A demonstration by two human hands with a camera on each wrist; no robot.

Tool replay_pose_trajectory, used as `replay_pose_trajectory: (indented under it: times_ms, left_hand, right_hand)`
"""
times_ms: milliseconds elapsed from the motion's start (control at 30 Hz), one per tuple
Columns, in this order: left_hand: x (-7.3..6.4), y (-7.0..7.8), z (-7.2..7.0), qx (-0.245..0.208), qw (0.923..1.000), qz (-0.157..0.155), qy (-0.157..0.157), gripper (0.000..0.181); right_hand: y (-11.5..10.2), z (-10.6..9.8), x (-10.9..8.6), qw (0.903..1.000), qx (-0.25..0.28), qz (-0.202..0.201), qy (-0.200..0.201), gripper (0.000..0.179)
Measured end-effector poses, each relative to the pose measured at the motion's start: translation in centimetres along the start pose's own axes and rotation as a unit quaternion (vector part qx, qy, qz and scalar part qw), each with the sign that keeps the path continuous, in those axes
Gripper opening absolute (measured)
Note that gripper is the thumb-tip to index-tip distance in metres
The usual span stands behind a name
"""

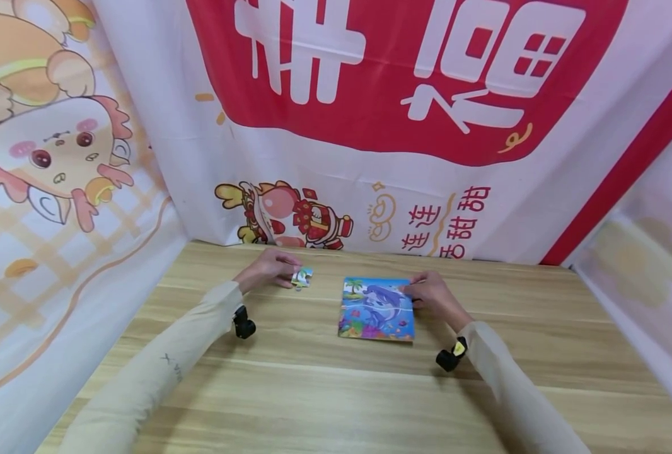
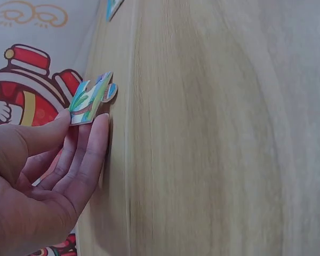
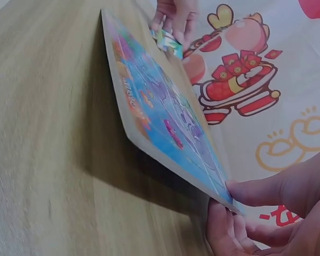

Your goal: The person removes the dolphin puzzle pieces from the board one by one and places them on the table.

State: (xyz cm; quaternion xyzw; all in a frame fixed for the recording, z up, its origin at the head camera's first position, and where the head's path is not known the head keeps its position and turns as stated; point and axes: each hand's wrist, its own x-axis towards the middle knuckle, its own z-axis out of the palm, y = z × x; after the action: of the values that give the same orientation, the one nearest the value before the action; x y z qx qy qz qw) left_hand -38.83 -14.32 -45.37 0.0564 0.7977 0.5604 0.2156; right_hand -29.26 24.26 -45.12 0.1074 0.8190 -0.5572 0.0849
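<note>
Between thumb and fingertips my left hand [image 1: 273, 268] pinches a small jigsaw puzzle piece [image 2: 90, 101] with a green palm leaf printed on it. My right hand [image 1: 434, 293] grips the right edge of a square puzzle board [image 1: 377, 309], thumb on top and fingers curled underneath. The board shows a purple dolphin over a blue sea, with a palm tree at its upper left. In the right wrist view the board [image 3: 165, 106] is tilted, its held edge raised over a shadow on the table. A gap of bare wood separates the piece from the board.
The wooden table [image 1: 324, 391] reaches back to a printed cloth [image 1: 324, 151] hanging along its far edge. More cloth [image 1: 86, 284] walls off the left side, and another panel stands at the right. A small black camera sits on each wrist.
</note>
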Motion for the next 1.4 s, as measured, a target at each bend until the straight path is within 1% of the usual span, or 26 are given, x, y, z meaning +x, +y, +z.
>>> replay_pose_trajectory:
  times_ms: [167, 267, 367, 500, 700, 900, 1067, 1167, 1267, 1333, 1400]
  left_hand:
    - [0.0, -0.2, -0.7, 0.013, 0.9998, -0.009, 0.014, 0.031]
    - [-0.1, -0.2, -0.8, 0.013, 0.9994, -0.022, 0.022, 0.032]
    - [-0.2, -0.2, -0.9, 0.015, 0.9991, -0.027, 0.029, 0.031]
    - [-0.4, -0.2, -0.8, 0.024, 0.9988, -0.023, 0.037, 0.028]
    - [-0.8, 0.0, -0.7, 0.048, 0.997, -0.019, 0.057, 0.024]
    - [-0.9, 0.0, -0.5, 0.073, 0.9952, -0.008, 0.065, 0.021]
    - [-0.8, 0.0, 0.2, 0.079, 0.9947, -0.005, 0.067, 0.021]
    - [-0.9, 0.2, 1.1, 0.076, 0.9957, -0.006, 0.053, 0.021]
    - [-1.0, 0.5, 2.1, 0.077, 0.9964, 0.003, 0.037, 0.021]
    - [-1.1, 0.8, 2.6, 0.077, 0.9964, 0.009, 0.034, 0.02]
    - [-1.2, 0.9, 3.1, 0.081, 0.9958, 0.017, 0.039, 0.018]
  right_hand:
    - [-0.3, -0.2, 0.0, 0.9999, -0.006, 0.012, 0.002, 0.026]
    - [-0.5, -0.2, 0.2, 0.9995, -0.023, 0.019, 0.007, 0.026]
    - [-0.5, -0.1, 0.3, 0.9991, -0.038, 0.019, 0.006, 0.027]
    - [-0.5, 0.1, 0.6, 0.9985, -0.05, 0.02, 0.004, 0.025]
    - [-0.6, 0.5, 0.9, 0.9977, -0.067, 0.015, 0.002, 0.021]
    - [-0.6, 0.7, 0.9, 0.9968, -0.08, 0.01, 0.002, 0.018]
    - [-0.6, 0.8, 0.8, 0.9967, -0.081, 0.002, -0.003, 0.017]
    - [-0.5, 0.9, 0.9, 0.9961, -0.088, 0.006, -0.001, 0.016]
    - [-0.4, 0.9, 1.0, 0.9959, -0.09, 0.01, 0.0, 0.016]
    - [-0.4, 0.9, 1.0, 0.9961, -0.087, 0.013, -0.002, 0.017]
    - [-0.5, 1.0, 1.0, 0.9962, -0.086, 0.015, -0.005, 0.017]
